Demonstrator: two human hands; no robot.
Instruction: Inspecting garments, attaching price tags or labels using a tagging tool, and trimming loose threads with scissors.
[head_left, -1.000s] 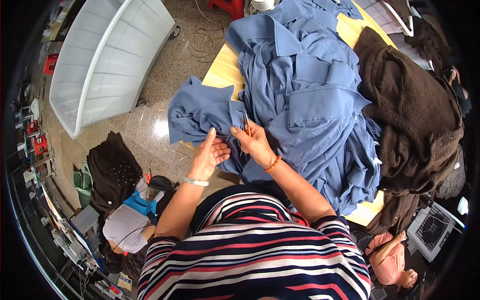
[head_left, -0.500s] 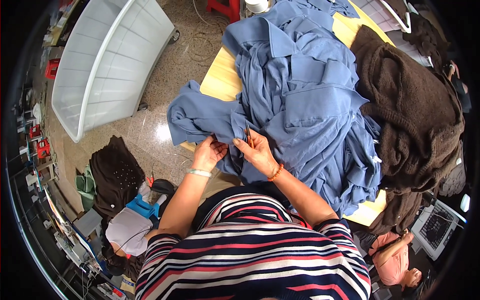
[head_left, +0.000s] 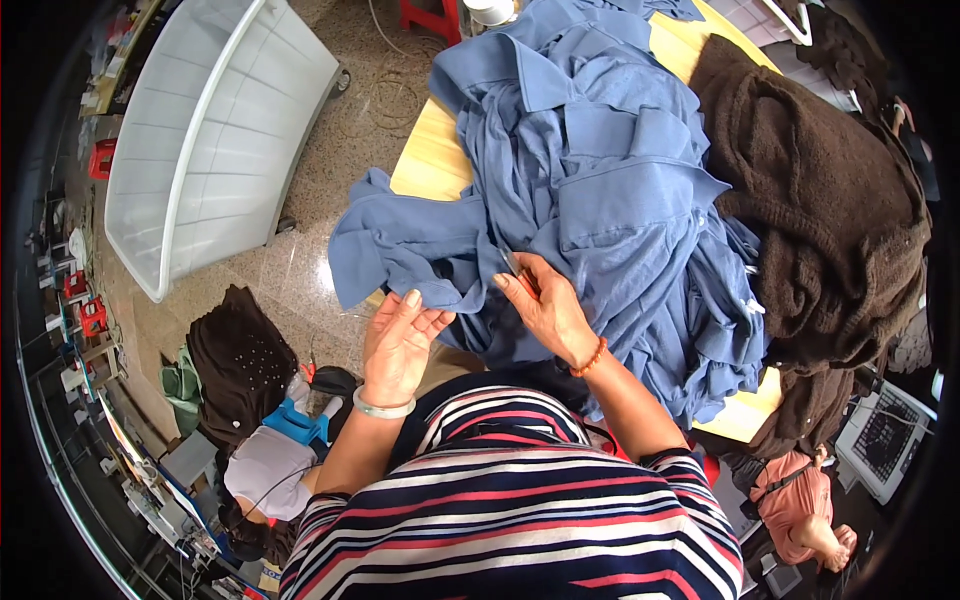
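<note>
A blue collared garment (head_left: 400,240) hangs partly over the left edge of the table, its collar-like band spread out toward me. My left hand (head_left: 398,345) pinches the near edge of this blue cloth between thumb and fingers. Just to the right, my right hand (head_left: 552,312) is closed around a pair of small orange-handled thread snips (head_left: 527,280), their dark metal tip pointing up and left. The snips' tip is close to the blue cloth; whether it touches cannot be made out. Most of the handle is hidden in my palm.
A heap of blue garments (head_left: 620,210) covers most of the wooden table (head_left: 430,150). Dark brown knitwear (head_left: 810,190) is piled to its right. A white wheeled bin (head_left: 225,130) stands on the left. A red stool (head_left: 430,18) is at the back. Other people sit at lower left and lower right.
My left hand has turned palm up and drawn the cloth edge nearer to me. My right hand with the snips has shifted slightly right, away from the left.
</note>
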